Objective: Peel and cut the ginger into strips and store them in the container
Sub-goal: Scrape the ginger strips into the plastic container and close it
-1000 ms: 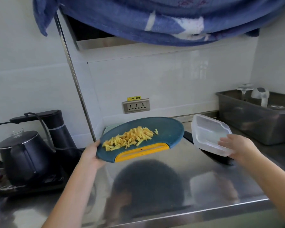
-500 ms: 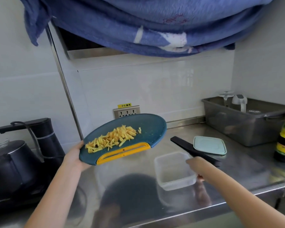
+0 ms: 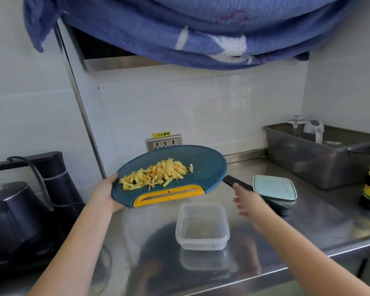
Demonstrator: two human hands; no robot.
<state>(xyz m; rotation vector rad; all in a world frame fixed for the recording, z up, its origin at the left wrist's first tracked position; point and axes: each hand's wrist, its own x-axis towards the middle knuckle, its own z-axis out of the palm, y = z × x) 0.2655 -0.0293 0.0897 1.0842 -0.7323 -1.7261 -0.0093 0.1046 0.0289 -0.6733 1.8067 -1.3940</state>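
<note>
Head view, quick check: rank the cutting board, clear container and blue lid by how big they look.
1. cutting board, clearly largest, held up toward the camera.
2. clear container.
3. blue lid. It looks smaller, but it lies farther back, so this gap is unsure.

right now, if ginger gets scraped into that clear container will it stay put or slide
The container looks thin and empty, so probably light. On the shiny steel counter, low and wide, it would likely slide rather than tip. No hand steadies it: the left hand grips the board, the right hand hovers beside.
</note>
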